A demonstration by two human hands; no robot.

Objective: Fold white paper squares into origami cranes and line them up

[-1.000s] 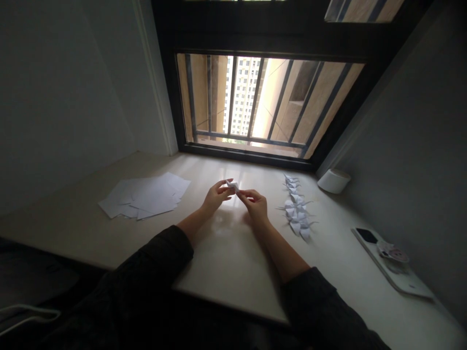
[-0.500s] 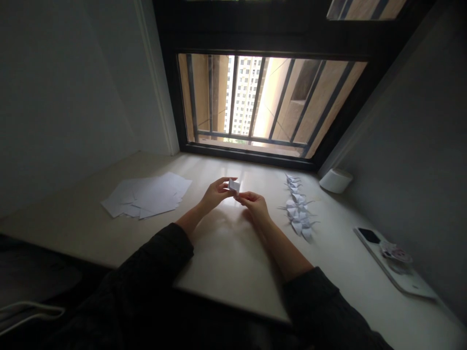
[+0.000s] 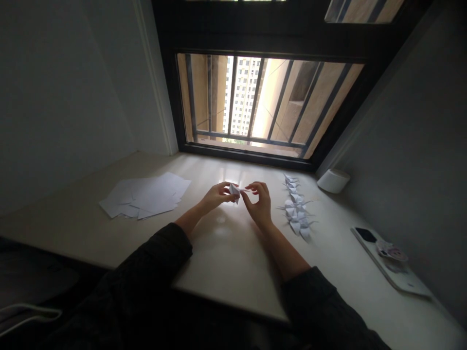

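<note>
A small white folded paper crane (image 3: pixel 234 191) is held above the pale sill, between my two hands. My left hand (image 3: pixel 218 196) pinches its body from the left, thumb below and fingers behind. On the other side, my right hand (image 3: pixel 260 201) has its thumb and fingertips at a thin point that sticks out to the right. To the right stands a row of several finished paper cranes (image 3: pixel 296 214) with thin pointed ends. A loose stack of white paper sheets (image 3: pixel 153 193) lies to the left.
A white roll-shaped object (image 3: pixel 333 180) sits by the right wall. Nearer to me on that side lies a phone (image 3: pixel 392 267) in a light case with a round grip. A dark-framed barred window (image 3: pixel 248 158) rises behind the sill (image 3: pixel 226 272).
My right hand has risen and moved slightly right, from under the folded paper to its thin point. The paper has turned, showing its pointed shape. My left hand keeps hold of it.
</note>
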